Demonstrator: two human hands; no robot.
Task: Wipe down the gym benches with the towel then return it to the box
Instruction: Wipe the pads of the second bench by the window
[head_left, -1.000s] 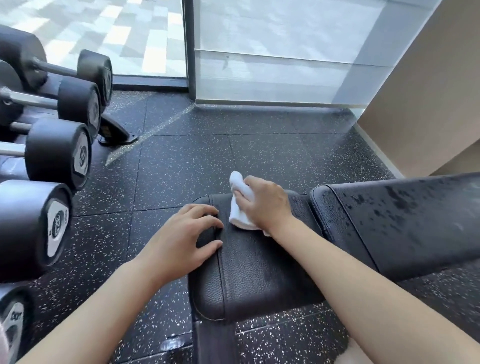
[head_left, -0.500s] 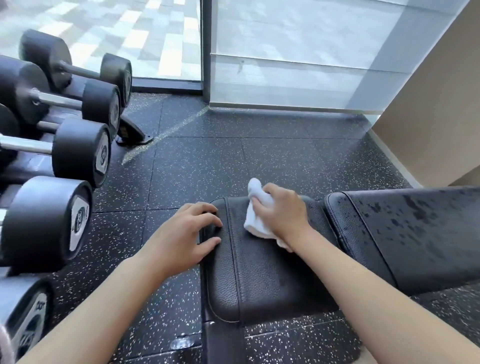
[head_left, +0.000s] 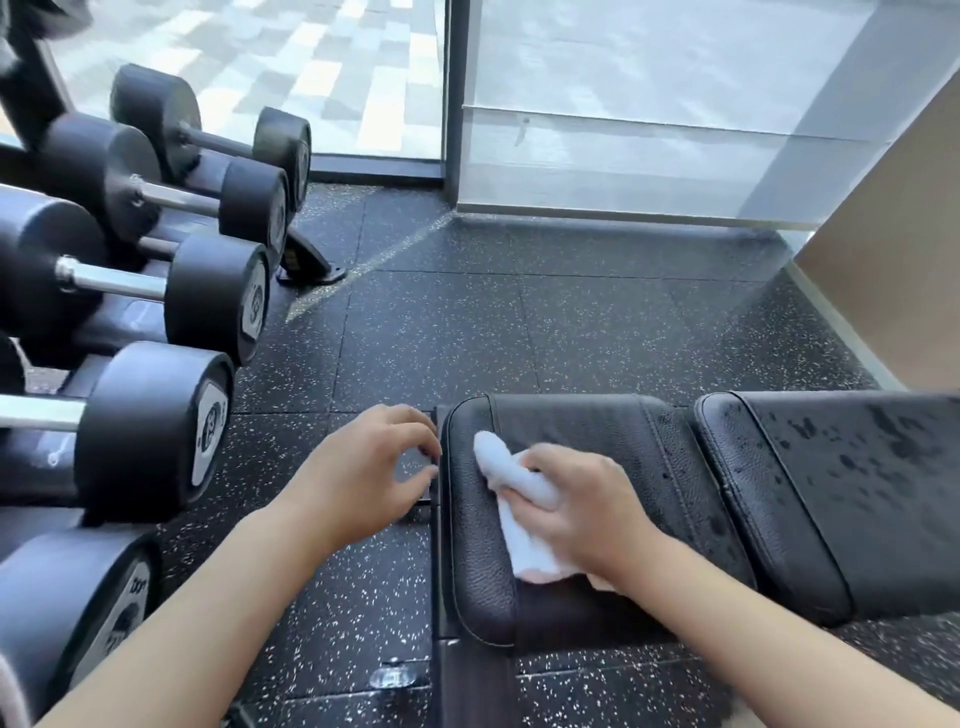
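Gripping the white towel (head_left: 524, 512) with curled fingers, our right hand (head_left: 582, 512) presses it flat onto the seat pad (head_left: 587, 431) of the black bench (head_left: 831, 499) — the towel lies near the pad's left end. Our left hand (head_left: 363, 467) hangs just beside that end, fingers loosely curled and holding nothing; whether the fingertips touch the frame we cannot tell. Dark wet spots mark the backrest pad. Dumbbells (head_left: 156, 431) sit racked on the left, over speckled floor (head_left: 467, 322).

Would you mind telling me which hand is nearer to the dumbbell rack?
Left. The left hand hovers off the bench's end, on the side of the dumbbell rack; the right hand holds the towel on the seat pad, farther away.
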